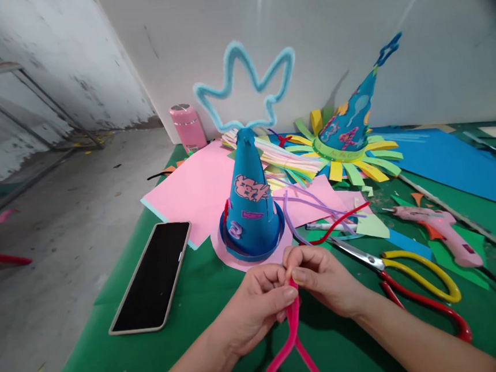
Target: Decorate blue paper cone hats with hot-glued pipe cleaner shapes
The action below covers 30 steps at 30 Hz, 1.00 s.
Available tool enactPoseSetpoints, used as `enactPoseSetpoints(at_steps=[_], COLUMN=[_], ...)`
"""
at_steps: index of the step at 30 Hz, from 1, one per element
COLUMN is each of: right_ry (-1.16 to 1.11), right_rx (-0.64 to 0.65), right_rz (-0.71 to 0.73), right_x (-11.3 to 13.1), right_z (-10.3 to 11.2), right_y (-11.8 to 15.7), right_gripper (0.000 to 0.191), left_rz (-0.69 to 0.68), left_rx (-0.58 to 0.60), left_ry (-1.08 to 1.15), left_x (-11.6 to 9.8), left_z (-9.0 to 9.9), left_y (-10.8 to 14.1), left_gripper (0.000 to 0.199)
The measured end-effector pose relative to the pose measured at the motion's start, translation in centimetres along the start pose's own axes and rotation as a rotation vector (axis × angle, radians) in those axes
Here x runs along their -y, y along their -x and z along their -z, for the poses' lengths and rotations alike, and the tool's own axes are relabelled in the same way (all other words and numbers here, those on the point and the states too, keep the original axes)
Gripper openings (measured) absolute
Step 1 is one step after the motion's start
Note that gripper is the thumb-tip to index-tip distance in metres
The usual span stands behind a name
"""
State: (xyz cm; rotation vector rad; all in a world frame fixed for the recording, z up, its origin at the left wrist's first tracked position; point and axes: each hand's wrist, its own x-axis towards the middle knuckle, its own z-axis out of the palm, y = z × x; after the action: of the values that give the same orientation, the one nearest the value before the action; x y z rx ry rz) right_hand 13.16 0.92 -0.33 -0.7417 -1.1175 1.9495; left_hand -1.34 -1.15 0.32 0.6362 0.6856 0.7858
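Observation:
Both my hands pinch a bright pink pipe cleaner [293, 321] near the front of the table. My left hand [260, 300] grips it between thumb and fingers, and my right hand [321, 278] pinches the upper end right beside it. Below the fingers two pink strands cross and spread toward the bottom edge. Just beyond my hands stands a blue paper cone hat [251, 209] with pink cutouts on it, on a round pink base [225, 258]. A light blue fuzzy pipe cleaner [236, 51], bent into a crown-like outline, rises from its tip.
A phone [152, 281] lies to the left. Scissors [383, 264] with yellow and red handles and a pink glue gun [442, 227] lie to the right. Behind are pink paper [191, 185], another decorated cone hat [349, 119], blue sheets [454, 156] and a pink flask [188, 127].

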Motion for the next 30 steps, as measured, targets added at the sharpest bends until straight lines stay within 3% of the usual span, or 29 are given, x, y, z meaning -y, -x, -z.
enactPoseSetpoints(at_steps=[13, 20, 24, 30], right_ry=[0.034, 0.343, 0.496, 0.527], right_rx=[0.0, -0.018, 0.0, -0.055], right_rz=[0.027, 0.095, 0.093, 0.176], right_x=[0.0, 2.0, 2.9, 3.2], right_z=[0.0, 0.5, 1.2, 1.4], right_y=[-0.3, -0.3, -0.2, -0.2], right_gripper=[0.018, 0.014, 0.015, 0.014], left_rz=[-0.017, -0.025, 0.016, 0.03], left_rx=[-0.001, -0.116, -0.101, -0.076], left_ry=[0.021, -0.137, -0.17, -0.163], left_x=[0.0, -0.7, -0.9, -0.7], left_z=[-0.1, -0.4, -0.5, -0.2], left_y=[-0.1, -0.3, -0.3, -0.2], left_gripper=[0.018, 0.023, 0.022, 0.019])
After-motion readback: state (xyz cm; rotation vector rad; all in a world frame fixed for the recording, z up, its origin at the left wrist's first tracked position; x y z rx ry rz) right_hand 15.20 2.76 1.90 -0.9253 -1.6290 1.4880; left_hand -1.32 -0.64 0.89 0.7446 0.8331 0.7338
